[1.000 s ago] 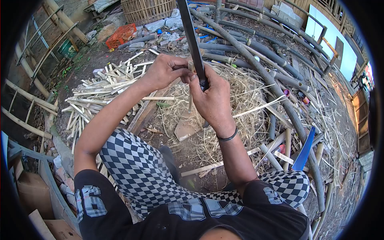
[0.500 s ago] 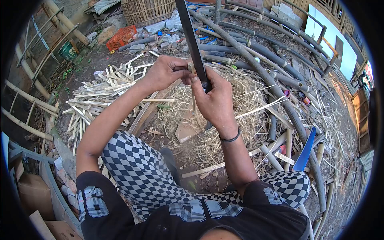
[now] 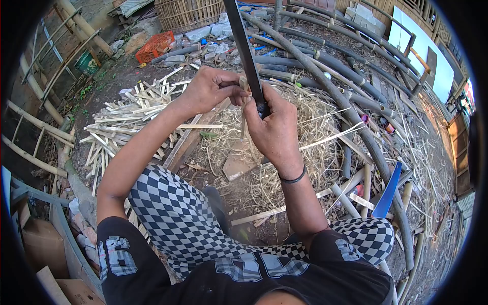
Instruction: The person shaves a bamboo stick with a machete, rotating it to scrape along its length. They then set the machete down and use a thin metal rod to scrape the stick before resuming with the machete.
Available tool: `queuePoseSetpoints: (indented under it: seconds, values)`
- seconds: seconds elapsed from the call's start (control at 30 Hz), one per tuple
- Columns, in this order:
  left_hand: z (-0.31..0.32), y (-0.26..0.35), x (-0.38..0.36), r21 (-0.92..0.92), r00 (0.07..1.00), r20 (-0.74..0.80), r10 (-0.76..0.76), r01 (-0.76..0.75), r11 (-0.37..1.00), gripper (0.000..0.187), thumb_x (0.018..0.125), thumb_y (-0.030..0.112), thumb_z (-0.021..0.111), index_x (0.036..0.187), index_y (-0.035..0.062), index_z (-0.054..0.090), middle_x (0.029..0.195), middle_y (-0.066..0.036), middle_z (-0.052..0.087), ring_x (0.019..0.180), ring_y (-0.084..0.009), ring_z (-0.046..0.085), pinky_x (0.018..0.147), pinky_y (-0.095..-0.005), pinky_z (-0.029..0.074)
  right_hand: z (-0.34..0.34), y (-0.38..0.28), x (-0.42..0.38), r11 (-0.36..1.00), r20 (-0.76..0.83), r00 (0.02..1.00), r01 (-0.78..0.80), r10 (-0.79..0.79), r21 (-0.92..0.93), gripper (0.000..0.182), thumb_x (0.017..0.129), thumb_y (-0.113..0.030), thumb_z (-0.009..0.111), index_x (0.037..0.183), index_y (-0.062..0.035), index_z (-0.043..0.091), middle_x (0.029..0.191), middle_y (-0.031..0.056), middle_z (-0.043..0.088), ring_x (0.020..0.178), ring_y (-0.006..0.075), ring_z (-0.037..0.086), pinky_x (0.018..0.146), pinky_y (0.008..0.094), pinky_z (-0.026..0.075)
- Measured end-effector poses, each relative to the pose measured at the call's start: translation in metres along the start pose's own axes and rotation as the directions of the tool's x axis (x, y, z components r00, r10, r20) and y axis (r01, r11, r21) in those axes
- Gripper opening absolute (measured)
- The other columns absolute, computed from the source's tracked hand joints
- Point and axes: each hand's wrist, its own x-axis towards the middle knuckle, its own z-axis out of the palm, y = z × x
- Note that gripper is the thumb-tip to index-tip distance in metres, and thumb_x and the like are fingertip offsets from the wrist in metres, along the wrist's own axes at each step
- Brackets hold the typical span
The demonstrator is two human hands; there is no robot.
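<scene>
Your left hand (image 3: 209, 92) pinches a thin, pale bamboo strip (image 3: 243, 82) near-upright beside the long, dark metal blade (image 3: 243, 46) your right hand (image 3: 277, 122) grips low down; likely light, stiff and splintery, the strip suits fingertips on its flat faces.

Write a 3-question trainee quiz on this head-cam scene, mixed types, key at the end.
1. Multiple choice: which hand grips the machete? a) left b) right c) both
2. True or false: the arm on that side wears a black wristband.
3. Open: what does the left hand pinch?

Key:
1. b, the right hand.
2. True.
3. A thin bamboo strip.
</scene>
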Motion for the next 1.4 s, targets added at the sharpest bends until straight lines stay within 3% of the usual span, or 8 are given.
queuePoseSetpoints:
  seconds: [0.27,0.37,0.53,0.9,1.1,1.17,1.4]
  values:
    - [0.001,-0.005,-0.001,-0.011,1.0,-0.025,-0.013,0.013,1.0,0.011,0.09,0.006,0.07,0.086,-0.0046,0.073,0.074,-0.01,0.073,0.071,-0.0133,0.072,0.067,-0.0279,0.057,-0.001,0.002,-0.001,0.998,0.067,0.996,-0.065,0.066,-0.017,0.024,0.09,-0.008,0.063,0.112,0.0003,0.067,0.065,0.0177,0.06,0.055,0.0279,0.061,0.054,0.0392,0.044]
    - [0.003,-0.007,-0.001,-0.045,0.999,-0.042,-0.005,0.003,0.999,0.011,0.09,0.005,0.07,0.086,-0.0046,0.073,0.074,-0.01,0.073,0.072,-0.0134,0.072,0.068,-0.0272,0.057,-0.001,0.001,0.0,1.0,0.012,1.0,-0.017,0.017,0.012,0.022,0.09,-0.01,0.063,0.108,0.0004,0.068,0.062,0.0159,0.058,0.052,0.0264,0.059,0.053,0.0392,0.043]
    - [0.002,-0.008,-0.001,-0.064,1.0,-0.017,-0.021,0.02,0.998,0.009,0.09,0.003,0.069,0.09,-0.005,0.073,0.076,-0.01,0.073,0.073,-0.0135,0.072,0.068,-0.0271,0.057,0.0,0.004,0.0,0.997,0.018,0.998,-0.067,0.067,0.037,0.017,0.09,-0.012,0.064,0.102,0.0003,0.069,0.061,0.0141,0.057,0.052,0.0231,0.057,0.054,0.0381,0.044]
    - [0.003,-0.003,0.0,-0.101,0.998,-0.02,-0.053,0.051,0.994,0.012,0.091,0.005,0.07,0.093,-0.0058,0.073,0.078,-0.01,0.074,0.074,-0.0134,0.071,0.068,-0.0279,0.057,0.001,0.006,0.0,0.999,-0.003,1.0,-0.023,0.023,0.037,0.018,0.09,-0.012,0.063,0.102,-0.0001,0.069,0.061,0.0137,0.058,0.051,0.0229,0.058,0.053,0.037,0.044]
    - [0.0,-0.005,0.001,0.009,0.998,0.031,-0.063,0.063,0.998,0.011,0.091,0.004,0.07,0.093,-0.006,0.072,0.078,-0.011,0.073,0.075,-0.0152,0.072,0.07,-0.0284,0.058,-0.001,0.002,0.0,0.998,0.017,0.998,-0.057,0.056,0.028,0.018,0.091,-0.012,0.063,0.103,0.0003,0.069,0.061,0.0131,0.059,0.051,0.0226,0.058,0.053,0.0368,0.044]
    - [0.001,-0.006,0.0,-0.083,0.999,0.025,-0.043,0.045,0.996,0.01,0.091,0.003,0.069,0.093,-0.0063,0.072,0.078,-0.011,0.073,0.075,-0.0156,0.072,0.071,-0.0288,0.058,0.0,0.003,-0.001,0.998,0.021,0.998,-0.058,0.057,0.02,0.018,0.091,-0.012,0.064,0.103,0.0003,0.069,0.061,0.0129,0.059,0.051,0.0224,0.058,0.053,0.0368,0.044]
    - [0.001,-0.003,0.001,-0.053,0.999,0.025,-0.042,0.043,0.998,0.009,0.091,0.002,0.068,0.093,-0.0062,0.072,0.078,-0.011,0.073,0.074,-0.0147,0.072,0.07,-0.0287,0.058,0.003,0.01,0.0,0.999,0.007,1.0,-0.023,0.023,0.041,0.02,0.091,-0.012,0.064,0.106,-0.0001,0.07,0.062,0.013,0.06,0.051,0.0216,0.057,0.053,0.0364,0.044]
